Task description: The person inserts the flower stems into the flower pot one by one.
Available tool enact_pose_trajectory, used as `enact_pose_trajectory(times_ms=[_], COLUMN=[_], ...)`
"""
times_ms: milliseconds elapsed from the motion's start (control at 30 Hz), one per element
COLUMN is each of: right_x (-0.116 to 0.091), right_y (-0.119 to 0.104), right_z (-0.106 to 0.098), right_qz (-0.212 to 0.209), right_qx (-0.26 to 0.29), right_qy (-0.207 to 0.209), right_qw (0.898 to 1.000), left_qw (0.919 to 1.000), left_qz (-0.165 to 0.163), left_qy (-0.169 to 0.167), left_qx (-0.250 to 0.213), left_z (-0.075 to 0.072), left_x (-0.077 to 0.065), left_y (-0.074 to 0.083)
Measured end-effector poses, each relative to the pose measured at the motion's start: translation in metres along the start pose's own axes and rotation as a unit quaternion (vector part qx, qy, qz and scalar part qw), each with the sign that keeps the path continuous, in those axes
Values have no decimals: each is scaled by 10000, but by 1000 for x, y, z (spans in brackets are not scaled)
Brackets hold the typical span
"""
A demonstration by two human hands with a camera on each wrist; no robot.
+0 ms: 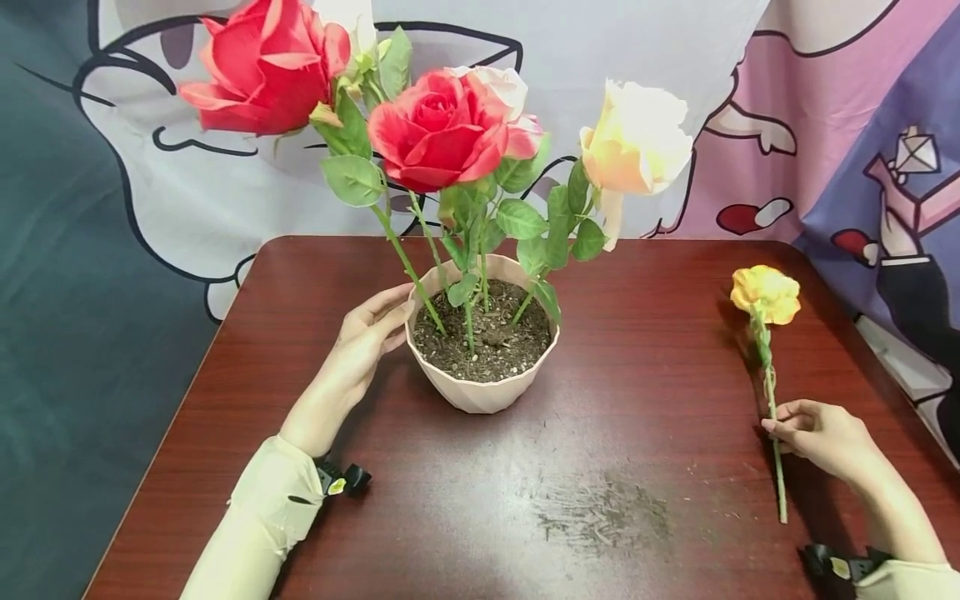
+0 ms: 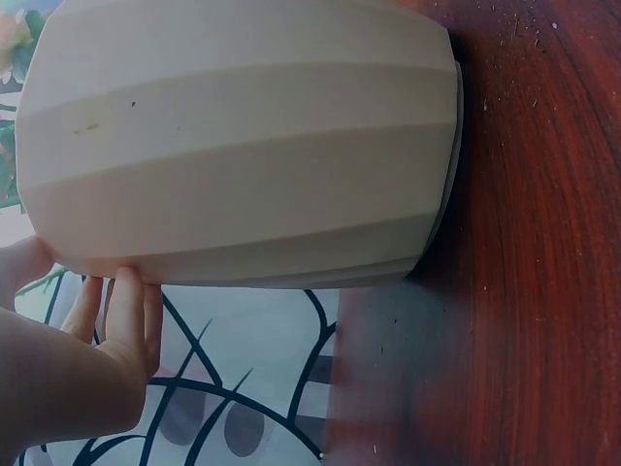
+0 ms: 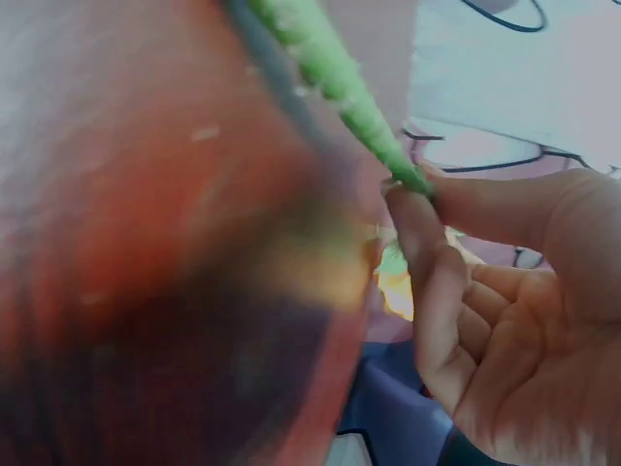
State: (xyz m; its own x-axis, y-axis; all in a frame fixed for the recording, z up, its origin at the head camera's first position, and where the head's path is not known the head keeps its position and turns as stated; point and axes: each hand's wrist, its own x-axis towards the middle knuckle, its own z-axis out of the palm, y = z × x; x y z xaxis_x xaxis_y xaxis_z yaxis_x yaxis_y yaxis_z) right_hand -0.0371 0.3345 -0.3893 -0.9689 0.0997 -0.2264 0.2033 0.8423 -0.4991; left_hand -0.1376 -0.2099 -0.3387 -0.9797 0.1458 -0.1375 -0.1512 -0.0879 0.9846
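A pale, faceted flower pot (image 1: 480, 398) filled with dark soil (image 1: 498, 342) stands on the table. Red roses (image 1: 438, 129) and a pale peach rose (image 1: 633, 146) rise from it on green stems. At the pot's left side, my left hand (image 1: 360, 337) holds the rim; in the left wrist view its fingers (image 2: 126, 316) touch the outer wall. Over the table's right part, my right hand (image 1: 825, 433) pinches the stem of a yellow flower (image 1: 765, 296) between thumb and fingers. The right wrist view shows the green stem (image 3: 330, 78) close up, with the bloom partly hidden behind the fingers.
The red-brown wooden table (image 1: 645, 367) has dark green scraps (image 1: 607, 512) scattered near its front. Behind it hangs a cartoon-printed cloth (image 1: 247, 192), which the tall roses stand in front of. A dark band is on each wrist.
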Motion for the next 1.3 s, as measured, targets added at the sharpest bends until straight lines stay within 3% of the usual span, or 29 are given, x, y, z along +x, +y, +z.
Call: enact_pose_trajectory(times_ms=[100, 200, 333, 400, 467, 500, 533, 567, 667, 700, 767, 867, 967, 1067, 1200, 1300], right_x=[-1, -2, -5, -7, -9, -10, -10, -10, -9, -9, -7, -7, -10, -13, -16, -14], right_y=[-5, -13, -33, -48, -66, -75, -84, -93, -117, -124, -138, -160, -183, -206, -237, -254], right_z=[-4, -9, -14, -14, -13, -13, -13, -12, -10, -10, -8, -6, -3, 1, 8, 14], right_qz=[-78, -296, -879, -1266, -1704, -2022, -2330, -2674, -3561, -3775, -4067, -4298, -4415, -4506, -4728, -4886], right_qx=[488, 1301, 2256, 2881, 3598, 4043, 4465, 4954, 5749, 5912, 6084, 6067, 5860, 5709, 5639, 5425], right_qy=[266, 584, 1072, 1244, 1333, 1283, 1195, 1054, 563, 382, 213, 247, 674, 1171, 1630, 1764], right_qw=[9984, 9893, 9643, 9410, 9076, 8827, 8556, 8197, 7345, 7117, 6812, 6682, 6762, 6763, 6572, 6602], left_qw=[10000, 10000, 10000, 10000, 10000, 10000, 10000, 10000, 10000, 10000, 10000, 9999, 10000, 10000, 10000, 10000], left_qz=[6, 3, 10, 14, 7, 4, 0, -8, -4, -4, -4, -6, -23, -45, -39, -12], left_qy=[27, 55, 70, 55, 35, 30, 21, 22, 43, 53, 76, 80, 52, 7, -36, -56], left_qx=[-14, -33, -50, -43, -24, -19, -10, -2, -11, -22, -42, -63, -47, -24, -14, -29], left_z=[-1, -1, -1, -1, -2, -2, -2, -3, -2, -2, -2, -2, -2, -1, 0, 1], left_x=[-1, -1, -1, -1, 0, 0, 0, 0, 1, 0, 0, -2, -3, -3, -3, -2], left_y=[0, 0, 1, 1, 2, 3, 3, 3, 3, 3, 3, 3, 4, 4, 4, 4])
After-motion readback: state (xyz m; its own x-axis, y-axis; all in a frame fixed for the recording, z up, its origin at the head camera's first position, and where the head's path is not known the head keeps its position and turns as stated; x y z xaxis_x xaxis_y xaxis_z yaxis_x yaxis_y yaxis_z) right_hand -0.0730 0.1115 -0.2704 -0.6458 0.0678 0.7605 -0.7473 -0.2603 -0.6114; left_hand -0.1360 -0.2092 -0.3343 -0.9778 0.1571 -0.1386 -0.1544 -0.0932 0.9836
